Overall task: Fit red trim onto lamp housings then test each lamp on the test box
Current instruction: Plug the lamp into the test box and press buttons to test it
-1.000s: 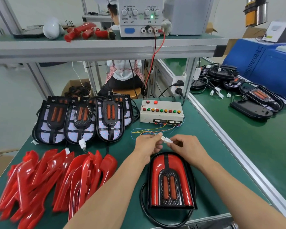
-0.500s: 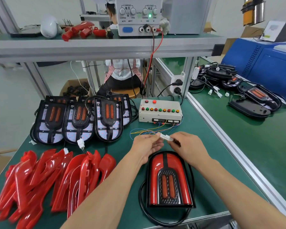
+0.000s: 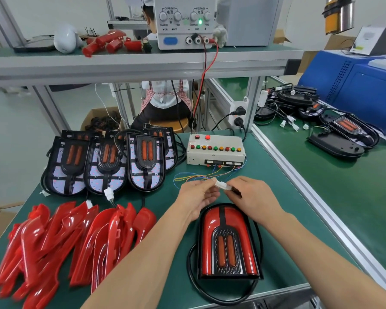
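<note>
A lamp with red trim fitted (image 3: 228, 241) lies flat on the green mat in front of me, its black cable looped around it. Just above it my left hand (image 3: 196, 197) pinches a white connector (image 3: 218, 184) on the coloured wires from the test box (image 3: 215, 152). My right hand (image 3: 252, 197) pinches the lamp's white plug (image 3: 227, 188), which touches that connector. A row of bare black lamp housings (image 3: 107, 161) leans at the back left. Loose red trims (image 3: 60, 239) are piled at the front left.
A power supply (image 3: 185, 21) with red and black leads stands on the shelf above, beside red parts (image 3: 108, 43). More lamps and cables (image 3: 321, 121) lie on the bench to the right, behind an aluminium rail (image 3: 299, 186). A seated person is behind the bench.
Both hands stay together above the lamp, holding the two connector halves. The view has shifted slightly; the lamp has not moved.
</note>
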Motion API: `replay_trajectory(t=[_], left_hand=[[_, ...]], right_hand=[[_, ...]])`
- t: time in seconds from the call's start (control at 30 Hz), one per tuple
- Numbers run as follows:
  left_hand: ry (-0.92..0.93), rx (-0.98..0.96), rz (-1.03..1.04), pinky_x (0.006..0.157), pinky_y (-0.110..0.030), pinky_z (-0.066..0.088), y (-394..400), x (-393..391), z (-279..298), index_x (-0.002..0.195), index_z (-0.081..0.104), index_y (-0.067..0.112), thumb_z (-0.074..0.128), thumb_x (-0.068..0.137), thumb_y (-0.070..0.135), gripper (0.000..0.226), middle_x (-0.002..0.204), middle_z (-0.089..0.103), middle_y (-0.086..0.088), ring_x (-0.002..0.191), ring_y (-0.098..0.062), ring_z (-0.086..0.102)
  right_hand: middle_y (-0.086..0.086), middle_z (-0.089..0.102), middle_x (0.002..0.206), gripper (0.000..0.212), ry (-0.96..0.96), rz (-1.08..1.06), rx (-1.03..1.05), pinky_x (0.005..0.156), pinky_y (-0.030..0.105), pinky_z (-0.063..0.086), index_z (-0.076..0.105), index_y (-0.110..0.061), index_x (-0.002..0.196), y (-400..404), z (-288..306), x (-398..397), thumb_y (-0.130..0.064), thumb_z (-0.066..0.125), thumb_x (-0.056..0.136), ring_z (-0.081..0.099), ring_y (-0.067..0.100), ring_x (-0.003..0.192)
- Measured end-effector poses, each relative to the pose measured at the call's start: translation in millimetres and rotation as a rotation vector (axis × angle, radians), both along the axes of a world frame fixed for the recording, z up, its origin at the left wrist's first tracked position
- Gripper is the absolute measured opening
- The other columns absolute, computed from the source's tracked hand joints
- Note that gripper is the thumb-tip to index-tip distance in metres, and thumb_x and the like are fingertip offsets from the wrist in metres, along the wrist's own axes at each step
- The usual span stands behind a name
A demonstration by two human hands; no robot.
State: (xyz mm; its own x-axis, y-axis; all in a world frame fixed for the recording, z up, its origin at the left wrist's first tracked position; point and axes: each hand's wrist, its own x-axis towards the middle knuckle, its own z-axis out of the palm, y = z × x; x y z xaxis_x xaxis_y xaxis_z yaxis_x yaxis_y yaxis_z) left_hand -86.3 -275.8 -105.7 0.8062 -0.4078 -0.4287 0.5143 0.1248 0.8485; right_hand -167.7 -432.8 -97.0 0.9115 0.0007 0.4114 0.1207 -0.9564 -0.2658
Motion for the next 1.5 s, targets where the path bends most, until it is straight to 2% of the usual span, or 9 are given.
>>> replay_trajectory(t=[0.1, 0.27, 0.47, 0.6, 0.7, 0.83, 1.2, 1.37, 1.5], left_hand=[[-0.005, 0.003, -0.029, 0.059, -0.022, 0.057, 3, 0, 3, 0.088, 0.071, 0.008, 0.075, 0.093, 0.018, 0.012, 0.077, 0.076, -0.008, 0.066, -0.015, 0.074], [0.052, -0.008, -0.061, 0.064, -0.024, 0.056, 1, -3, 6, 0.09, 0.069, 0.011, 0.072, 0.094, 0.019, 0.01, 0.078, 0.074, -0.006, 0.071, -0.016, 0.072], [0.026, 0.014, -0.046, 0.06, -0.025, 0.058, -1, -1, 10, 0.091, 0.07, 0.007, 0.068, 0.098, 0.022, 0.017, 0.08, 0.073, -0.01, 0.071, -0.019, 0.071], [0.017, 0.037, 0.041, 0.055, -0.022, 0.055, -7, 1, 11, 0.085, 0.066, 0.01, 0.073, 0.094, 0.013, 0.012, 0.07, 0.067, -0.004, 0.066, -0.016, 0.064], [0.023, 0.061, 0.011, 0.052, -0.023, 0.049, -7, 1, 13, 0.081, 0.064, 0.013, 0.072, 0.095, 0.014, 0.015, 0.064, 0.063, 0.0, 0.059, -0.013, 0.058], [0.02, 0.093, -0.01, 0.049, -0.022, 0.044, -6, 2, 14, 0.079, 0.063, 0.013, 0.07, 0.095, 0.012, 0.017, 0.061, 0.062, 0.0, 0.055, -0.012, 0.055], [0.077, 0.055, 0.029, 0.046, -0.023, 0.039, -10, -2, 14, 0.075, 0.065, 0.009, 0.067, 0.091, 0.007, 0.017, 0.055, 0.057, 0.0, 0.047, -0.011, 0.048], [0.082, 0.048, 0.015, 0.046, -0.023, 0.039, -10, 0, 10, 0.077, 0.065, 0.01, 0.068, 0.093, 0.008, 0.016, 0.055, 0.057, 0.0, 0.049, -0.012, 0.049], [0.076, 0.017, -0.01, 0.048, -0.022, 0.041, -7, 1, 9, 0.081, 0.066, 0.012, 0.069, 0.096, 0.017, 0.017, 0.06, 0.06, 0.0, 0.053, -0.011, 0.051]], right_hand=[[0.0, 0.068, 0.088, 0.012, 0.001, -0.017, 0.024, 0.065, 0.043, 0.051, 0.069, -0.016, 0.093, -1, -1, -2, -0.028, 0.067, 0.095, 0.065, 0.029, 0.078], [0.003, 0.069, 0.088, 0.014, -0.017, -0.022, 0.005, 0.061, 0.042, 0.052, 0.07, -0.014, 0.093, 3, 0, -4, -0.028, 0.068, 0.095, 0.066, 0.032, 0.076], [0.004, 0.068, 0.086, 0.013, -0.055, -0.017, 0.014, 0.059, 0.042, 0.051, 0.071, -0.012, 0.092, 2, 4, -5, -0.026, 0.071, 0.094, 0.065, 0.033, 0.072], [0.005, 0.068, 0.082, 0.013, -0.082, -0.029, 0.008, 0.055, 0.042, 0.051, 0.071, -0.011, 0.089, 5, 4, -4, -0.024, 0.073, 0.092, 0.064, 0.034, 0.067], [0.006, 0.067, 0.079, 0.013, -0.109, -0.038, 0.018, 0.055, 0.043, 0.052, 0.071, -0.01, 0.087, 6, 2, -4, -0.022, 0.075, 0.091, 0.063, 0.035, 0.066], [0.006, 0.068, 0.081, 0.013, -0.099, -0.037, 0.018, 0.055, 0.042, 0.051, 0.071, -0.011, 0.087, 8, 0, -4, -0.023, 0.075, 0.091, 0.063, 0.034, 0.066], [0.006, 0.064, 0.068, 0.017, -0.116, -0.002, -0.018, 0.046, 0.035, 0.044, 0.066, -0.009, 0.078, 9, 1, -2, -0.014, 0.081, 0.081, 0.058, 0.035, 0.053], [0.007, 0.062, 0.067, 0.017, -0.102, 0.001, -0.018, 0.048, 0.035, 0.041, 0.064, -0.008, 0.077, 8, -1, 0, -0.014, 0.08, 0.083, 0.056, 0.036, 0.053], [0.004, 0.062, 0.069, 0.017, -0.079, -0.014, 0.036, 0.054, 0.037, 0.042, 0.062, -0.01, 0.077, 8, 0, 4, -0.017, 0.076, 0.085, 0.058, 0.034, 0.061]])
